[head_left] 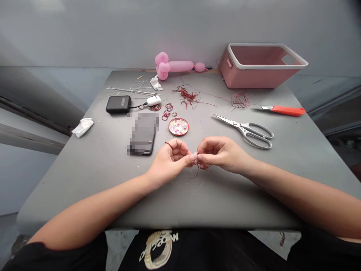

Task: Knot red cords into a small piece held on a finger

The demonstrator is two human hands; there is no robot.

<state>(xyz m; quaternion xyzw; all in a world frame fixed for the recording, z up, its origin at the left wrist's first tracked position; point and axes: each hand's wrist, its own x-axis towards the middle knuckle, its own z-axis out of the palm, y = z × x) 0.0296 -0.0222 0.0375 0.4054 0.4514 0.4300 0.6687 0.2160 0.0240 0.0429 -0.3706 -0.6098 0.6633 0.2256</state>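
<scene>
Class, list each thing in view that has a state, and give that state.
Left hand: pinching a small pale piece
Right hand: pinching at the same piece
Dark thread: dangling below the hands
Scissors: closed
Knife: lying flat
Basket: upright, open-topped
Balloon: inflated, twisted
Round dish: holding beads
Phone: lying flat
White case: cabled to power bank
Tissues: crumpled

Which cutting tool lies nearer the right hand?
The silver scissors, just beyond the right hand; the orange-handled knife lies farther away and farther right.
</scene>
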